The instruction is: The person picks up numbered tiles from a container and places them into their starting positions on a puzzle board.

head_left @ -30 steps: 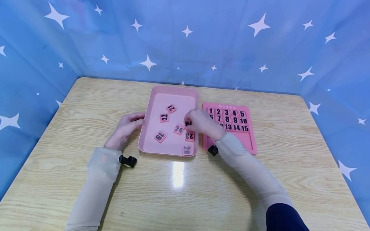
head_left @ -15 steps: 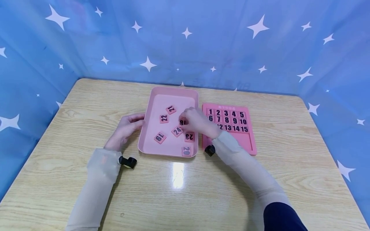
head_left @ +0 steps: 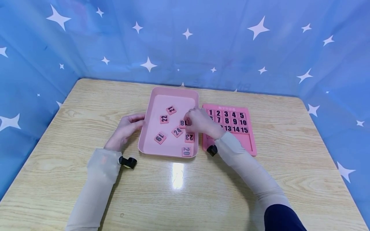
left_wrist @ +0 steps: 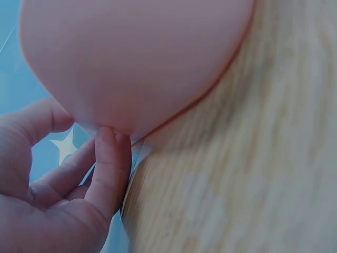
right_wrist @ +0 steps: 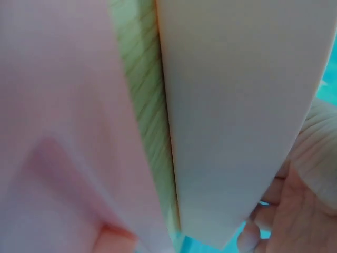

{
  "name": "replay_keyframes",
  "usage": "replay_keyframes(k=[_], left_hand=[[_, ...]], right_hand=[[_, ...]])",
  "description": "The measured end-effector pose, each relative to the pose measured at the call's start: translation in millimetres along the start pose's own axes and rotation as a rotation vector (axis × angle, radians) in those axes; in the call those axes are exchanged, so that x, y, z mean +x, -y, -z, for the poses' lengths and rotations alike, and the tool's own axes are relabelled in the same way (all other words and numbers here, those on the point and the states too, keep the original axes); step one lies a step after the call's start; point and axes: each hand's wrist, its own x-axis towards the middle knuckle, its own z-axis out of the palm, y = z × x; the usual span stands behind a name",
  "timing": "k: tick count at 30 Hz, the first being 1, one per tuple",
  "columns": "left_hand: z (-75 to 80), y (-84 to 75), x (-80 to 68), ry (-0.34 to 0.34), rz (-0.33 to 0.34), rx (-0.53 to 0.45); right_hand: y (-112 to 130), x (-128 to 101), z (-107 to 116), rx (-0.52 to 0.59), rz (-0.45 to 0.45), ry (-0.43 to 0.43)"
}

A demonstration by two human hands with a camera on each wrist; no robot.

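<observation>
In the head view, my left hand (head_left: pixel 125 131) touches the outside of the pink tray (head_left: pixel 147 119) with its fingertips. The left wrist view shows those fingers (left_wrist: pixel 108 174) against the outer tray wall, fairly straight. Inside the tray, my right hand (head_left: pixel 200 122) bends its finger and thumb round the right end of the number 18 tile (head_left: pixel 182 124). Close by lie tile 24 (head_left: pixel 177 131) and tile 23 (head_left: pixel 189 138). In the right wrist view the tray wall (right_wrist: pixel 231 105) hides the fingertips of the right hand (right_wrist: pixel 295 205).
Also in the tray are tiles 19 (head_left: pixel 160 138), 20 (head_left: pixel 186 151), 21 (head_left: pixel 171 110) and 22 (head_left: pixel 164 119). Right of it lies a pink number board (head_left: pixel 242 141), with tiles up to 15 in rows, its left part covered by the right forearm. A blue starry curtain (head_left: pixel 162 38) borders the table (head_left: pixel 289 154).
The right hand moved left together with the 18 tile, then shifted slightly back right, leaving more of that tile in sight. The 24 tile has been nudged slightly. The left hand stays put.
</observation>
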Motion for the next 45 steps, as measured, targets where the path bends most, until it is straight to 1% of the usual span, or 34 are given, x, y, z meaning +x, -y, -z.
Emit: replay_keyframes(k=[3, 7, 13, 17, 18, 21, 26, 31, 37, 41, 45], left_hand=[[-0.6, -0.2, 0.0, 0.002, 0.000, 0.007], [-0.8, -0.1, -0.4, -0.002, 0.007, 0.018], [-0.6, -0.8, -1.7, -0.011, 0.010, 0.017], [-1.0, -1.4, -2.0, -0.013, 0.004, 0.018], [-1.3, -1.4, -2.0, -0.013, 0.004, 0.017], [-1.3, -0.7, -1.4, -0.020, 0.009, 0.018], [-0.9, 0.4, -0.4, -0.023, 0.011, 0.024], [-0.7, 0.5, 0.2, -0.020, 0.013, 0.028], [-0.6, 0.3, 0.3, -0.022, 0.014, 0.034], [-0.7, -0.7, -0.5, -0.019, 0.014, 0.035], [-1.0, -1.8, -1.8, -0.015, 0.016, 0.031]], right_hand=[[0, -6, 5, 0.064, 0.003, -0.037], [0, -20, 17, 0.139, 0.004, -0.077], [-12, -47, 36, 0.112, 0.044, -0.123], [-26, -69, 42, 0.100, 0.011, -0.134], [-30, -74, 43, 0.101, -0.005, -0.128], [-41, -90, 41, 0.096, -0.015, -0.125], [-58, -115, 36, 0.080, -0.027, -0.143], [-69, -132, 34, 0.039, -0.072, -0.144], [-77, -144, 27, 0.037, -0.141, -0.115], [-81, -146, 21, 0.031, -0.182, -0.086], [-81, -147, 16, 0.033, -0.205, -0.084]])
